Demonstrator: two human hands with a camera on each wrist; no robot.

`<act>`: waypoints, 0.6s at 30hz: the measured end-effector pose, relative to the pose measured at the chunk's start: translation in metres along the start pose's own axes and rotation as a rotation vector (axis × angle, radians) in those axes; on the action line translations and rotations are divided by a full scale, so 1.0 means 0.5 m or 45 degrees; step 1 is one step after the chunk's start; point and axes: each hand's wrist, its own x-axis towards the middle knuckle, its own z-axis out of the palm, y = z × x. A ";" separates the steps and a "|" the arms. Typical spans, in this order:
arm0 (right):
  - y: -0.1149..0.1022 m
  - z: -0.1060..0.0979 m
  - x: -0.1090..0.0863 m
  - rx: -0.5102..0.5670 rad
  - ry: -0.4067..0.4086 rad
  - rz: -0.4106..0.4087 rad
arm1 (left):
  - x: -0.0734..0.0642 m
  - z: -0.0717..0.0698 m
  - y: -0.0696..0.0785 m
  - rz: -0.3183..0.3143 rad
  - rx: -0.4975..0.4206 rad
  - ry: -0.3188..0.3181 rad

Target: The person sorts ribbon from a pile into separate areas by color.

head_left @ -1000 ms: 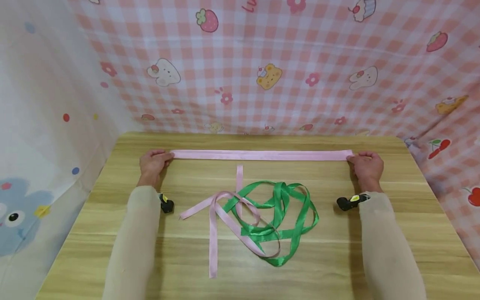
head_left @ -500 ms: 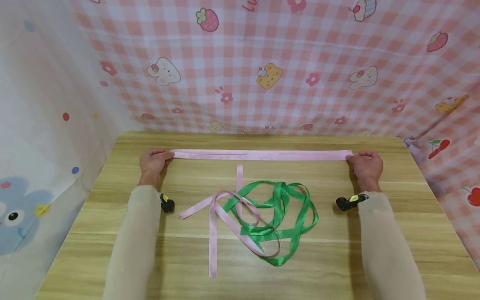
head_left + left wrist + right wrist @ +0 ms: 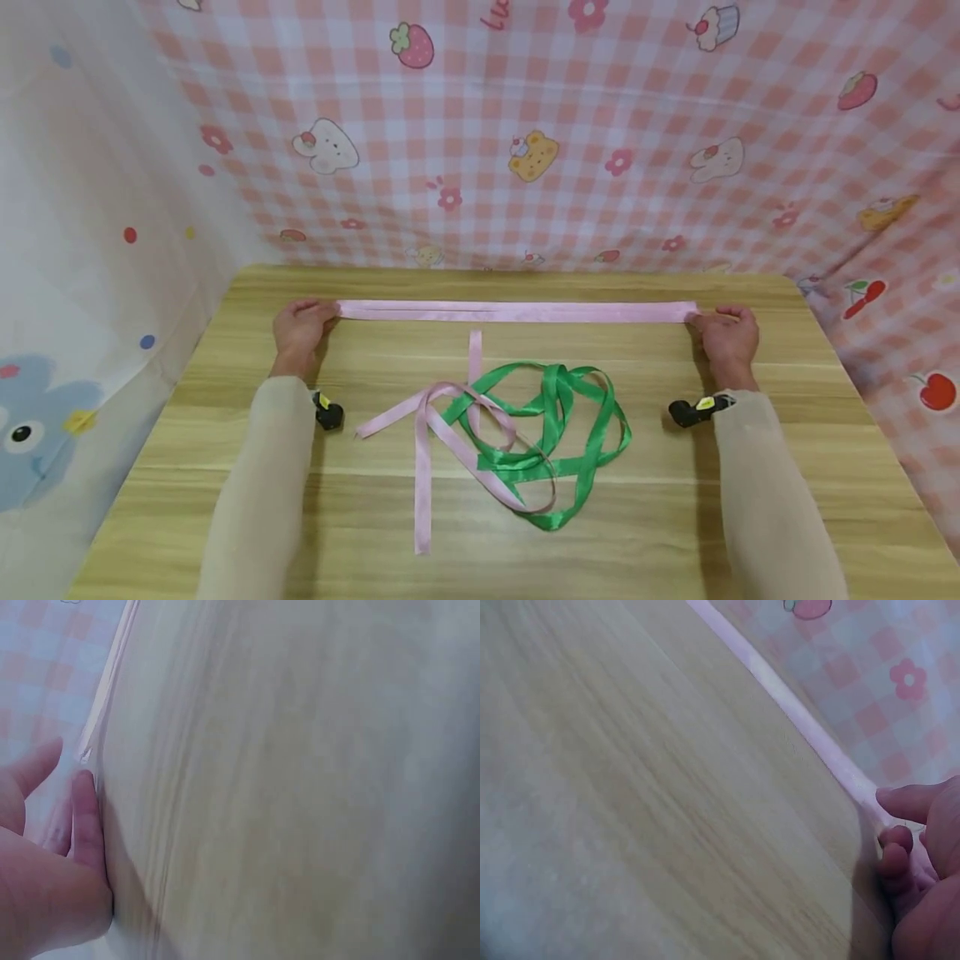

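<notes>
A pink ribbon lies stretched across the back of the wooden table, its left half showing a lengthwise split line. My left hand holds its left end by the fingertips; the left wrist view shows the ribbon edge-on at a fingertip, the grip only partly visible. At the right end my right hand pinches the ribbon, and the right wrist view shows the thumb side of the hand against the ribbon with curled fingers below.
Between my arms a tangled green ribbon lies on the table, overlapped by a thinner pink ribbon with several loose bends. A checked cloth rises behind the table. Small black cameras sit at each wrist.
The split line on the ribbon's left half has become more distinct than one second ago. The whole head view has shifted slightly; both hands stay at the ribbon's ends.
</notes>
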 end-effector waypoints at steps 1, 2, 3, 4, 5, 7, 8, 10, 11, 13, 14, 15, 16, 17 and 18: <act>0.001 0.000 -0.003 0.014 -0.007 -0.005 | 0.000 -0.003 0.001 -0.002 -0.020 -0.008; 0.001 -0.001 -0.006 0.023 -0.012 -0.011 | -0.001 -0.005 0.003 -0.004 -0.035 -0.019; 0.000 -0.001 -0.009 0.026 -0.013 -0.016 | -0.003 -0.007 0.004 -0.001 -0.016 -0.025; -0.002 -0.002 -0.014 0.008 -0.009 -0.025 | -0.005 -0.008 0.005 0.008 0.009 -0.030; -0.005 -0.003 -0.019 -0.030 -0.005 -0.036 | -0.008 -0.010 0.006 0.025 0.057 -0.034; -0.015 0.001 -0.034 -0.129 0.005 -0.094 | -0.018 -0.013 0.008 0.089 0.222 -0.048; -0.023 0.006 -0.044 -0.176 -0.003 -0.135 | -0.024 -0.014 0.009 0.141 0.309 -0.061; -0.040 0.021 -0.069 -0.276 -0.040 -0.257 | -0.040 -0.015 0.010 0.254 0.488 -0.101; -0.050 0.031 -0.084 -0.320 -0.072 -0.331 | -0.050 -0.014 0.011 0.313 0.571 -0.127; -0.067 0.056 -0.119 -0.385 -0.165 -0.486 | -0.071 -0.010 0.011 0.409 0.700 -0.202; -0.074 0.070 -0.138 -0.404 -0.232 -0.567 | -0.082 -0.006 0.010 0.446 0.727 -0.250; -0.079 0.084 -0.158 -0.424 -0.306 -0.645 | -0.095 -0.002 0.009 0.460 0.759 -0.305; -0.083 0.099 -0.179 -0.449 -0.382 -0.716 | -0.108 0.003 0.008 0.475 0.789 -0.364; -0.085 0.114 -0.199 -0.455 -0.479 -0.778 | -0.122 0.009 0.007 0.479 0.809 -0.420; -0.085 0.129 -0.222 -0.465 -0.579 -0.828 | -0.135 0.015 0.005 0.479 0.831 -0.482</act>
